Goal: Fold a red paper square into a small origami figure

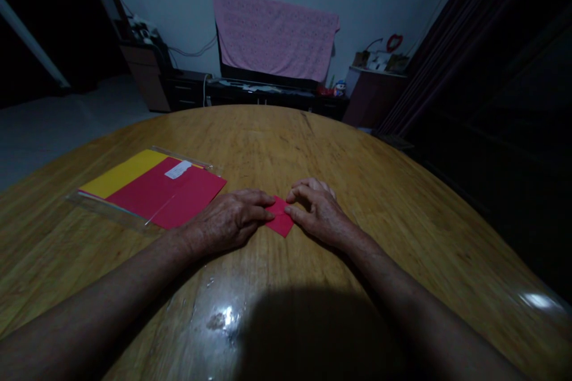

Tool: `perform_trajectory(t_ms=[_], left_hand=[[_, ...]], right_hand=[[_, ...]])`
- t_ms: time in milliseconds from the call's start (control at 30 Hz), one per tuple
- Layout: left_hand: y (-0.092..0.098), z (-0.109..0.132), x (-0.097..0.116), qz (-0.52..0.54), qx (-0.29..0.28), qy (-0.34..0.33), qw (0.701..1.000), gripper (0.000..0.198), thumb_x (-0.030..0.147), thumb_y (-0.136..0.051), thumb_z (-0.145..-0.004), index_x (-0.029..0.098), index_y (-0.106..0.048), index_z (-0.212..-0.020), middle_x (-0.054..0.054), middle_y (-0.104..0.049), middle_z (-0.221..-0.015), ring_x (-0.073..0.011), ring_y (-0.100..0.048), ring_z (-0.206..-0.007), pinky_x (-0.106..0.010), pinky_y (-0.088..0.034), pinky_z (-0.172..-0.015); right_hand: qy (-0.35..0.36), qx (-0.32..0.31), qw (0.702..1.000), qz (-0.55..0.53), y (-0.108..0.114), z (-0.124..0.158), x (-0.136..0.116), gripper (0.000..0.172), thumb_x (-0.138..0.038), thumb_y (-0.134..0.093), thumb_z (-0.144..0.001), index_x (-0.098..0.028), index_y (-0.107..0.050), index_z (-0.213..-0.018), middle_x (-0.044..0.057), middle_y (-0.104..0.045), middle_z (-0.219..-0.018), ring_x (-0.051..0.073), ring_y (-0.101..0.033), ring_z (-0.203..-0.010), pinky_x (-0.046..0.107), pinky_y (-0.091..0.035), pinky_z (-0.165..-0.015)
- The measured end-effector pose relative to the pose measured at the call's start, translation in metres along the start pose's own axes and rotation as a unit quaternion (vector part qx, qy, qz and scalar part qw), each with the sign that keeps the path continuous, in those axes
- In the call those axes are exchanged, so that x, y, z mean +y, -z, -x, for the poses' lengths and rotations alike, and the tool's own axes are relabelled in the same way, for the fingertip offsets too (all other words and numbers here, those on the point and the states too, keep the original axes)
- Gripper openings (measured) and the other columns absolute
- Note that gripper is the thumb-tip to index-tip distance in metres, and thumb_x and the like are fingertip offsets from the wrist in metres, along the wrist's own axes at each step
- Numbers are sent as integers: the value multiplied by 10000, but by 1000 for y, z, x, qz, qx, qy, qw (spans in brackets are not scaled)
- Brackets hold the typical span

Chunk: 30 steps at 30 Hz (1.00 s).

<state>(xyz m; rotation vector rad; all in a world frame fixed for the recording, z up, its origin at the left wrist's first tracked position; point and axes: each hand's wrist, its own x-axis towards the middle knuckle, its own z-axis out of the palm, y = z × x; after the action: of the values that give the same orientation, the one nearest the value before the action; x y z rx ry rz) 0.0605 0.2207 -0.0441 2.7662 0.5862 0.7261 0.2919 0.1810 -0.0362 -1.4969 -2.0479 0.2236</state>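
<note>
Near the middle of the round wooden counter (286, 143), a small square of red paper (281, 226) lies between a person's two hands, one corner pointing toward the wearer. The left hand (235, 214) reaches in from the side with its fingers together, fingertips and thumb tip touching the paper's left edge. The right hand (317, 211) is curled at the opposite edge, its thumb tip against the paper and its index finger bent close above the thumb. Whether either hand pinches the paper or only presses it down, I cannot tell.

Just beyond the left hand, a clear plastic sleeve (84, 205) lies flat, holding a large red sheet (192, 193) and a yellow sheet (129, 172); a white label (177, 169) sits over the red one. Glare and a broad dark shadow fall across the counter's near side.

Against the far wall, a pink patterned cloth (277, 33) drapes over a dark flat panel above a low black cabinet (183, 92). Dark curtains (431, 47) hang at the right.
</note>
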Motion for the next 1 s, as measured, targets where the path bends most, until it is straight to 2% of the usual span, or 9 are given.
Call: perform_trajectory(t_ms=[233, 633, 767, 900, 1000], left_hand=[[5, -3, 4, -41, -20, -9, 999, 276, 197, -466, -939, 223, -700, -1082, -86, -651, -1244, -224, -607, -1152, -405, -514, -969], [11, 5, 1, 17, -2, -6, 1000, 311, 92, -474, -819, 189, -713, -993, -104, -675, -1186, -223, -647, -1081, -412, -528, -945], [13, 5, 1, 32, 10, -5, 999, 313, 84, -457, -768, 186, -720, -904, -96, -702, -1116, -220, -671, -1019, -408, -548, -905], [14, 3, 6, 55, 40, 35, 997, 267, 74, -442, -728, 162, -694, -748, -85, -725, -957, -186, -700, -853, -345, -581, -790], [12, -1, 11, 56, 93, 43, 993, 249, 75, -442, -754, 147, -681, -755, -86, -713, -905, -169, -689, -807, -311, -575, -723]], right_hand=[[-1, 18, 999, 27, -7, -1, 2, 263, -477, -708, -776, -252, -629, -888, 47, -585, -1038, 248, -518, -1032, 426, -358, -905], [-18, 3, 1000, 24, -3, -4, -3, 205, -410, -719, -768, -245, -630, -851, 58, -590, -1005, 258, -525, -1004, 438, -378, -873], [-17, 6, 1000, 18, -3, -4, -2, 197, -414, -719, -765, -253, -628, -834, 55, -596, -1012, 258, -527, -1003, 445, -377, -881], [-14, 6, 1000, 20, -3, -3, -1, 218, -416, -733, -755, -258, -646, -878, 56, -598, -1040, 263, -526, -1022, 445, -374, -897], [-12, 9, 1000, 23, -4, -2, -1, 233, -419, -737, -754, -259, -659, -904, 60, -604, -1050, 268, -527, -1026, 444, -375, -896]])
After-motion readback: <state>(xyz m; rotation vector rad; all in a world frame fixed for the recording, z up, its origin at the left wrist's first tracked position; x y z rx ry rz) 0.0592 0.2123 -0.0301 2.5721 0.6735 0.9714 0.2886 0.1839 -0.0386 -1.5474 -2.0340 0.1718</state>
